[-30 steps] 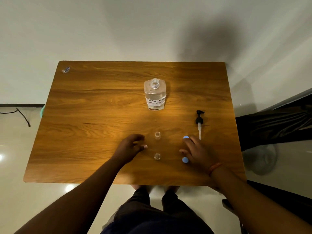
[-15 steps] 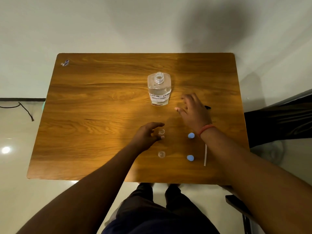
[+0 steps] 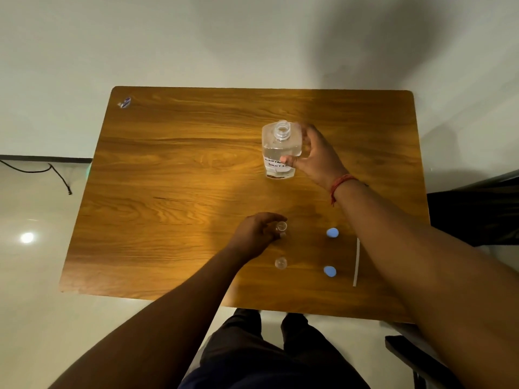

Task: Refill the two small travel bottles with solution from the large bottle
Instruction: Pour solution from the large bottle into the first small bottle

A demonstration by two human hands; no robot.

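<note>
Gripping large bottle (image 3: 280,148) mid-table, right hand (image 3: 314,155), left hand (image 3: 254,234) pinching small bottle (image 3: 281,227), table's (image 3: 168,164) left half bare.

There is a single view, from a wide-angle camera worn on the person's head. It looks forward and steeply down over the wooden tabletop (image 3: 174,169), whose whole outline fits in the picture, with the near edge low in the picture and the far edge toward a pale wall (image 3: 196,37). Both forearms reach in from the bottom corners. The person's own legs (image 3: 269,355) and the floor (image 3: 33,248) show beneath and left of the near edge. Straight lines bow toward the borders.
</note>
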